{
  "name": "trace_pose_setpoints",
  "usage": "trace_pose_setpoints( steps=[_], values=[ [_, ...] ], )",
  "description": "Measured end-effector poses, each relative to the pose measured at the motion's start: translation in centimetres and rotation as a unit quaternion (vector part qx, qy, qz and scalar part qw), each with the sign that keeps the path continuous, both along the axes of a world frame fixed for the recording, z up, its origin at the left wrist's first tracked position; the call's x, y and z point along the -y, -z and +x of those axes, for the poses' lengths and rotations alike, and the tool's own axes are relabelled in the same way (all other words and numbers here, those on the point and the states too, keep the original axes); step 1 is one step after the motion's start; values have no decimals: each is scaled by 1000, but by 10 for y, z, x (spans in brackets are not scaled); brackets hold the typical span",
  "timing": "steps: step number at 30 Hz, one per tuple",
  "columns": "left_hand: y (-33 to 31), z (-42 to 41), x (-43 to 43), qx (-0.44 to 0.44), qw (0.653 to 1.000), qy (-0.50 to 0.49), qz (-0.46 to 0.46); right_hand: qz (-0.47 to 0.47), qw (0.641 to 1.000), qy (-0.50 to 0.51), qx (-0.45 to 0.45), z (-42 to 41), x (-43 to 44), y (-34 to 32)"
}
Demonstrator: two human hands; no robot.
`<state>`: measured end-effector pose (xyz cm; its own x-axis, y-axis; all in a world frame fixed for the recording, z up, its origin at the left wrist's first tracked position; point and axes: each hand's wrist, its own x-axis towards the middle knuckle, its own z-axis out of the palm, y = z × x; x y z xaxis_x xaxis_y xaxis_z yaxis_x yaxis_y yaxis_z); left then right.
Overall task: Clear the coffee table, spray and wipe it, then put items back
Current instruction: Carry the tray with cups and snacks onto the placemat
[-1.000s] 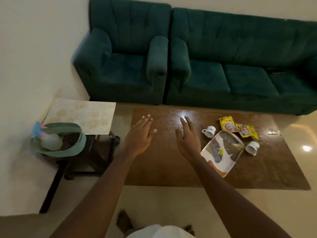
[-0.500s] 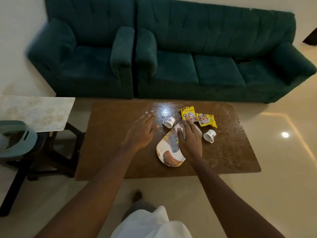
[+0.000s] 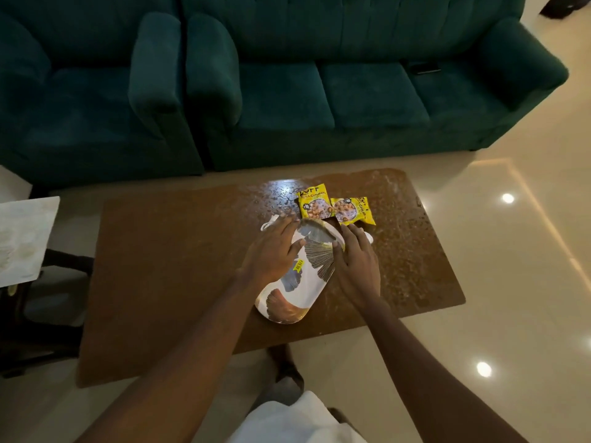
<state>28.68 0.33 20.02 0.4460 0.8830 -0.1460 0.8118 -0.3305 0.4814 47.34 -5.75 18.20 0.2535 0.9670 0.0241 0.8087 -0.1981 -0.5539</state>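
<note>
A white oval tray (image 3: 308, 284) with a fan-leaf print lies tilted on the brown coffee table (image 3: 166, 270). My left hand (image 3: 275, 251) rests on the tray's left edge and my right hand (image 3: 358, 263) on its right edge. The fingers of both lie fairly straight, and both thumbs touch the tray's top. Two yellow snack packets (image 3: 315, 202) (image 3: 351, 210) lie just beyond the tray. A white cup (image 3: 268, 222) peeks out behind my left fingers. A second white cup (image 3: 368, 236) is mostly hidden by my right hand.
A dark green armchair (image 3: 96, 100) and sofa (image 3: 335, 91) stand behind the table, with a black flat object (image 3: 425, 69) on the sofa seat. A small side table with a pale top (image 3: 22, 238) stands at the left. Glossy tile floor (image 3: 511, 282) lies to the right.
The view has swung right and down. Both hands have moved forward from above the bare tabletop onto the tray, one at each side.
</note>
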Motion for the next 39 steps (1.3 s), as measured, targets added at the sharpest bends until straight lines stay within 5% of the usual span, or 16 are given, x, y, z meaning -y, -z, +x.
trace_pose_setpoints(
  steps=[12,24,39],
  values=[
    [123,66,-33,-17,999,32,-36,-77,996,40,-31,53,-31,115],
    [240,114,-49,8,998,-26,-52,-89,994,15,65,114,-72,248],
    [231,70,-83,-35,983,-159,88,13,992,97,-76,122,-114,221]
  ],
)
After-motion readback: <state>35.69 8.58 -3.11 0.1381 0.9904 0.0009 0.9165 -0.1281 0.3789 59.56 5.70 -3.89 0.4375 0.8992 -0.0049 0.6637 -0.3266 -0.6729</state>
